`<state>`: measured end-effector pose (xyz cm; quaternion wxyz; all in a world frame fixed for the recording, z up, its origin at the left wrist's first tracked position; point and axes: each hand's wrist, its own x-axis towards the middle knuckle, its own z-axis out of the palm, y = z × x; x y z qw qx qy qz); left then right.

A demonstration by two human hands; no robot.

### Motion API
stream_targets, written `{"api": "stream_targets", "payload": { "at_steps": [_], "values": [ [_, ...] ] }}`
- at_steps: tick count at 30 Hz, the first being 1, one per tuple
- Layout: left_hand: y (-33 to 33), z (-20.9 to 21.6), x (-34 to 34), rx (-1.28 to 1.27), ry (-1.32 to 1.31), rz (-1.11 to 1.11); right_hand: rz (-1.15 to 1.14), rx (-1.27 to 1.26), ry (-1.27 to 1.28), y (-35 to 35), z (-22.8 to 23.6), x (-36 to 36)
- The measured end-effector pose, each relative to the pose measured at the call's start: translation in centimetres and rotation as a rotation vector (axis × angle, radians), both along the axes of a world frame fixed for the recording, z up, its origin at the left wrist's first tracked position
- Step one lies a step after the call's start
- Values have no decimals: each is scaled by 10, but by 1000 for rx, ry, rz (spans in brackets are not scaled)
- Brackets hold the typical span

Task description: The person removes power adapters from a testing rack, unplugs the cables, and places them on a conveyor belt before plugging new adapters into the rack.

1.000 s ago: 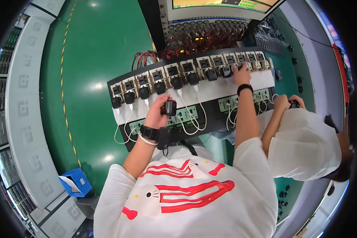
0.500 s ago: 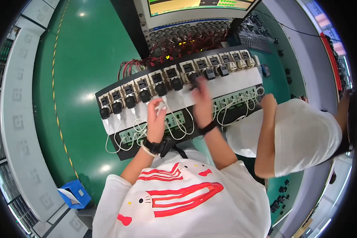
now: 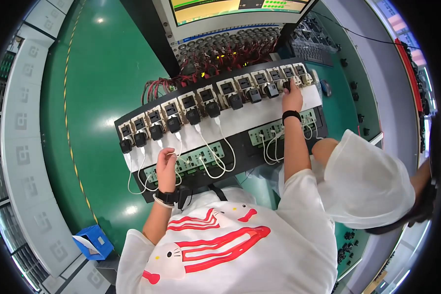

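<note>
My right hand (image 3: 292, 99) reaches to the right part of a row of sockets. Its fingers are closed around a black plug adapter (image 3: 287, 85) at one socket, partly hidden by the fingertips. My left hand (image 3: 166, 169) is low over the left green circuit board strip (image 3: 199, 158), fingers curled together. White cables pass close to its fingertips; whether it grips one I cannot make out. Several black adapters, such as this black adapter (image 3: 212, 109), sit in the sockets to the left. White cables (image 3: 232, 152) run from some of them to the board strip.
A screen (image 3: 240, 11) stands behind the socket row, above bundled red wires (image 3: 157, 88). Close on my right is another person in a white sleeve (image 3: 372, 181). A keyboard (image 3: 312, 54) and a mouse (image 3: 326, 87) lie at the far right. A blue bin (image 3: 94, 242) stands lower left.
My right hand has moved right along the sockets, from the middle to the right part. My left hand has moved left and nearer to me. The other person's forearm has drawn back from the board.
</note>
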<state>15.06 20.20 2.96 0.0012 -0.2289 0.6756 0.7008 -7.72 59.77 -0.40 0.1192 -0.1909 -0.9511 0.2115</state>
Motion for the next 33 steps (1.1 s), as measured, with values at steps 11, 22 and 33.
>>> {"api": "stream_targets", "payload": {
  "at_steps": [11, 22, 33],
  "values": [
    [40, 25, -21, 49, 119, -213, 56, -145, -204, 3, 44, 11],
    [32, 6, -29, 12, 91, -394, 10, -1055, -149, -96, 4, 236],
    [90, 31, -148, -133, 135, -968, 538, -1046, -118, -62, 174, 222]
  ]
}}
